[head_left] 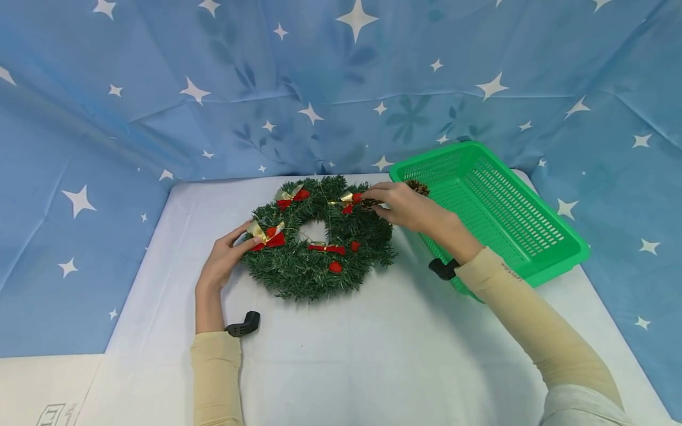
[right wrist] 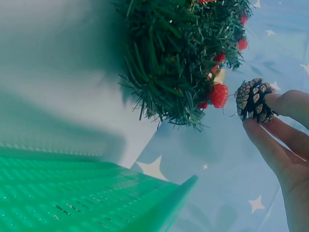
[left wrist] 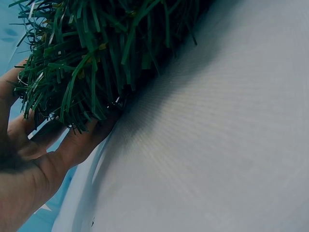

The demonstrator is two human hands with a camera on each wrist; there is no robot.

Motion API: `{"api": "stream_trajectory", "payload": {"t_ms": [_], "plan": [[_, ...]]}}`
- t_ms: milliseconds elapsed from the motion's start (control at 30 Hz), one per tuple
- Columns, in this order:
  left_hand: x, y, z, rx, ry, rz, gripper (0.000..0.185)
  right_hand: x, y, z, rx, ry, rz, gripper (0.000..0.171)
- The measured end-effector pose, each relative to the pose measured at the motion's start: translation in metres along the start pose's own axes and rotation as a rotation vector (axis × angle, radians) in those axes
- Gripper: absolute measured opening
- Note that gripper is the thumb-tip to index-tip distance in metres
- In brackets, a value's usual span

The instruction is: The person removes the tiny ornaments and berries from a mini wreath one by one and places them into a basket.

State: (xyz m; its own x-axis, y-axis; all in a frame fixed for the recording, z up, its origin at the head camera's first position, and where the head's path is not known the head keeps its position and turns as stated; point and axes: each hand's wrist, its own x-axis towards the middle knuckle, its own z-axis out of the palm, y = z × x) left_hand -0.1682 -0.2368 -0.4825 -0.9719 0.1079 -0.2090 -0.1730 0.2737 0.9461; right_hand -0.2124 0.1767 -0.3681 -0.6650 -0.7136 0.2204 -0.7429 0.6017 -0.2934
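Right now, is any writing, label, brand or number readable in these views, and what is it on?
No text reads clearly.
Small dark print on the right sleeve near the wrist: too small to read.
Faint printed mark on the cardboard at the lower left corner: cut off, unreadable.
Wrist views: no writing.

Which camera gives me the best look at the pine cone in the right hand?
The right wrist view: the pine cone shows large and sharp, pinched in the right hand beside the wreath. The head view shows only a sliver behind the fingers; the left wrist view shows none.
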Motion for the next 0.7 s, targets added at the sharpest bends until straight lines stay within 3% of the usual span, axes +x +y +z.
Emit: {"api": "stream_trajectory", "payload": {"t_ms": [700], "plan": [[0.001,-0.002,0.0,-0.005,-0.002,-0.003,0.079,-0.016,0.023,-0.021,0.018,0.072,0.031,0.028]]}}
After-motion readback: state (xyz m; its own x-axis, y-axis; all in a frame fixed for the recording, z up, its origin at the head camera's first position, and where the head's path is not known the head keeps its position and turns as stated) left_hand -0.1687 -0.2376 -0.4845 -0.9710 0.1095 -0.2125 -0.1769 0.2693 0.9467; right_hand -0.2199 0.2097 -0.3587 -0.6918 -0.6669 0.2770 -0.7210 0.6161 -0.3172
